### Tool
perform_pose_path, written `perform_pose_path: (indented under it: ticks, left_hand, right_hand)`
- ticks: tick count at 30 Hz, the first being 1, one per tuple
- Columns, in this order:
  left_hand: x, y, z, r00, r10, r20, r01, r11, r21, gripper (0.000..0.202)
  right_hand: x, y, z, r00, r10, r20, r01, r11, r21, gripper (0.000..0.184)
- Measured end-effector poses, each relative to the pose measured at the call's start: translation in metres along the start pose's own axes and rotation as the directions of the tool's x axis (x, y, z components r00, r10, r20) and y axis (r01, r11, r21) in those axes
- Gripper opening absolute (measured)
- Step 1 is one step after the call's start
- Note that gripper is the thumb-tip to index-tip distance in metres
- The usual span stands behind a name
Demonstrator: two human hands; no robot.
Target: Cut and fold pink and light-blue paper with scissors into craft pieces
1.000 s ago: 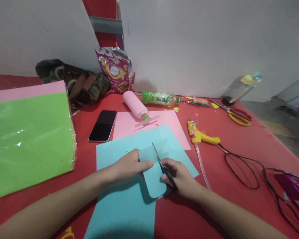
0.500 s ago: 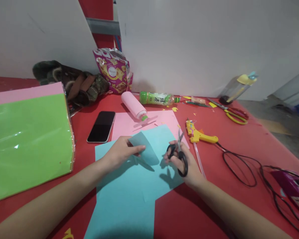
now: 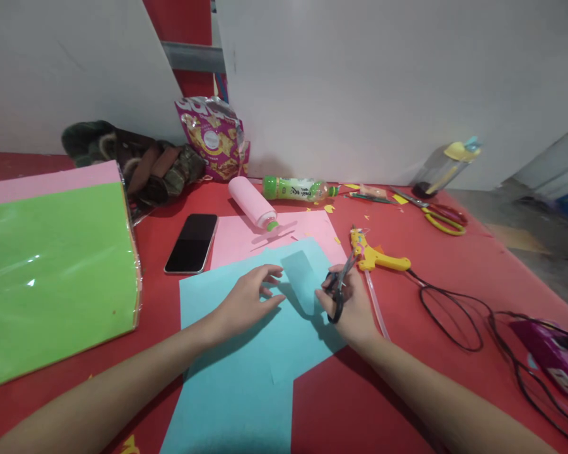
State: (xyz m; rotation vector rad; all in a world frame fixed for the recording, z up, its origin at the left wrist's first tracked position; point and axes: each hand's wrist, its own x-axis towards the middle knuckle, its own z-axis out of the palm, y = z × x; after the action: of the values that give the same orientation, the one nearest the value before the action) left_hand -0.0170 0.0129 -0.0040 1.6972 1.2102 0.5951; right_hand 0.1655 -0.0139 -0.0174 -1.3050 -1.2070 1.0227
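- Nearest me, a yellow scrap lies at the bottom edge of the red table, beside my left forearm.
- Two overlapping light-blue sheets spread out beneath both my hands.
- My left hand is empty, thumb and fingers parted in a loose curve, their tips just beside the small blue piece.
- My right hand is curled round the black-handled scissors, fingers bent at the loops, blades pointing up and away from me.
- The small blue piece is between my two hands, tilted above the blue sheets with a shadow below; I cannot tell whether my right fingertips touch it.
- To my right, a purple box sits by a looped black cable that runs to the yellow glue gun, its clear glue stick jutting toward me.
- To my left are a green sheet in a clear sleeve and a dark phone.
- Past the blue, a pink sheet has the pink-wrapped bottle lying partly over it.
- Farther off, yellow-and-red scissors lie at right.
- Farthest, a green-labelled bottle lies beside an upright snack bag, before the white panel.
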Motion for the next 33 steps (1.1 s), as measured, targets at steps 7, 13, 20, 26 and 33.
perform_pose_path:
  ticks: [7, 13, 20, 26, 33]
  left_hand:
    - [0.025, -0.005, 0.000, 0.988, 0.150, 0.044, -0.155, 0.892, 0.425, 0.034]
    - [0.046, 0.004, 0.010, 0.993, 0.088, 0.076, -0.114, 0.869, 0.482, 0.040]
    - [0.045, 0.011, 0.016, 0.996, 0.037, 0.079, -0.070, 0.882, 0.466, 0.026]
    - [0.042, 0.008, 0.014, 0.995, 0.049, 0.086, -0.075, 0.940, 0.333, 0.019]
    - [0.037, 0.003, 0.003, 1.000, 0.003, 0.029, -0.003, 0.999, 0.033, 0.031]
  right_hand:
    - [0.011, 0.005, -0.002, 0.988, -0.028, -0.153, 0.029, 1.000, 0.003, 0.036]
    - [0.011, 0.002, -0.003, 0.986, -0.029, -0.164, 0.028, 1.000, -0.006, 0.035]
    - [0.010, 0.003, -0.003, 0.987, -0.032, -0.156, 0.031, 0.999, -0.008, 0.035]
    - [0.009, 0.002, -0.003, 0.989, -0.064, -0.134, 0.065, 0.998, 0.006, 0.035]
    - [0.006, 0.005, -0.004, 0.994, -0.106, 0.002, 0.106, 0.994, 0.011, 0.035]
